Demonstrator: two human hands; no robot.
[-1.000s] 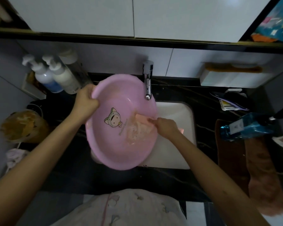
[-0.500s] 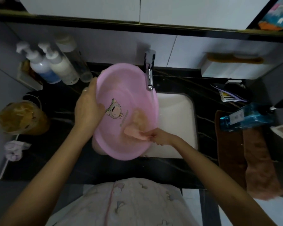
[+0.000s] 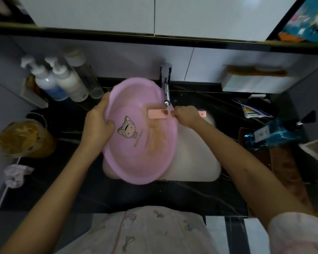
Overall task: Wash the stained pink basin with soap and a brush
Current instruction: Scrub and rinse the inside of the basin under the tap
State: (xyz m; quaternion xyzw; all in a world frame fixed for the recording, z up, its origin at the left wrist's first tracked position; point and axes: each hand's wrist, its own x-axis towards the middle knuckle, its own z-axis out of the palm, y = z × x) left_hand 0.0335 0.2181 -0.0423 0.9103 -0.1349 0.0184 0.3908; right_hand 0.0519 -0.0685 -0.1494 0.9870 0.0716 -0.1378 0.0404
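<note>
Holding the pink basin (image 3: 136,162) tilted over the white sink (image 3: 196,158), with its inside facing up toward the camera and its far rim close to the wall.

Left hand (image 3: 99,123): grips the basin's left rim, fingers curled over the outer edge, thumb lying on the inner wall.

Right hand (image 3: 186,117): clenched round the handle of the pink brush (image 3: 157,114). The brush lies level, with its head inside the basin at the upper right, just below the spout of the tap (image 3: 166,92). The handle's end sticks out past the hand to the right. Cannot tell whether the bristles press on the basin wall, nor whether water is running.

Basin inside: a brownish stain (image 3: 154,138) runs in a band down the right side, from under the brush head toward the lower rim. A cartoon face (image 3: 128,129) is printed near the middle, just beside the left thumb.

Surroundings: a dark counter (image 3: 136,197) frames the sink. At back left stand two pump bottles (image 3: 44,81) and a clear bottle (image 3: 89,79), close together. Further left is a jar (image 3: 24,138) with yellow-brown contents. On the right a blue bottle (image 3: 272,134) lies on its side, near a brown cloth (image 3: 286,171).
</note>
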